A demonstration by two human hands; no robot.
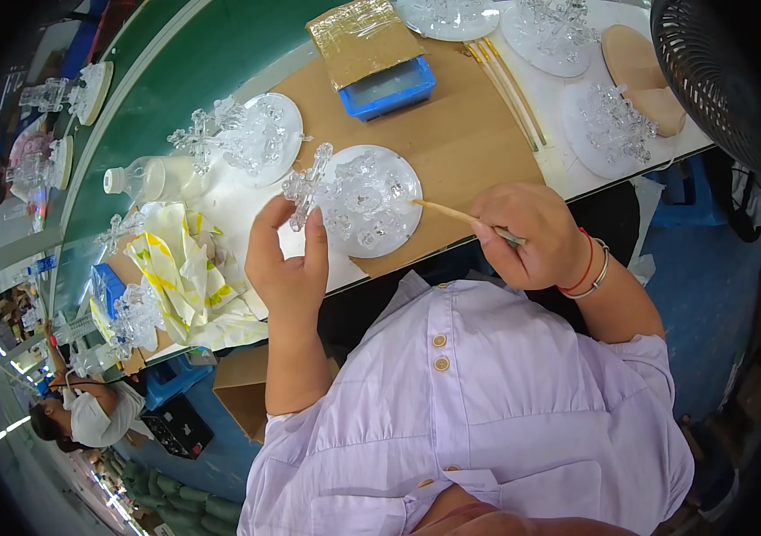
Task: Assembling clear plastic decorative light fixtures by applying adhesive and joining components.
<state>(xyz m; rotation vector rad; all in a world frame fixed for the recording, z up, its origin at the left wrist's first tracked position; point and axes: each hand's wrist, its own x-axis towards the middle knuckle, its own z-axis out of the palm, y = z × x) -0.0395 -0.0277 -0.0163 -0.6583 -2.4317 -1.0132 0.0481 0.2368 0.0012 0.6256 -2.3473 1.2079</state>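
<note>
On the cardboard sheet in front of me, a clear, many-pieced plastic ornament (pixel 367 192) stands on a round white base (pixel 398 230). My left hand (pixel 289 255) pinches the clear upper part at its left side between thumb and fingers. Between the thumb and fingers of my right hand (pixel 531 234) is a thin wood-coloured brush (pixel 452 212). Its tip points left and reaches the right edge of the white base; whether it touches the clear pieces is too small to tell.
Behind stands a blue tray (pixel 389 89) with a cardboard flap. More clear ornaments (pixel 260 134) on white discs surround the work. Thin sticks (pixel 505 94) lie at right, near a black fan (pixel 729 80). A bottle (pixel 162 179) and crumpled yellow-white wrapping (pixel 188 268) sit left. Another person (pixel 95 415) is farther left.
</note>
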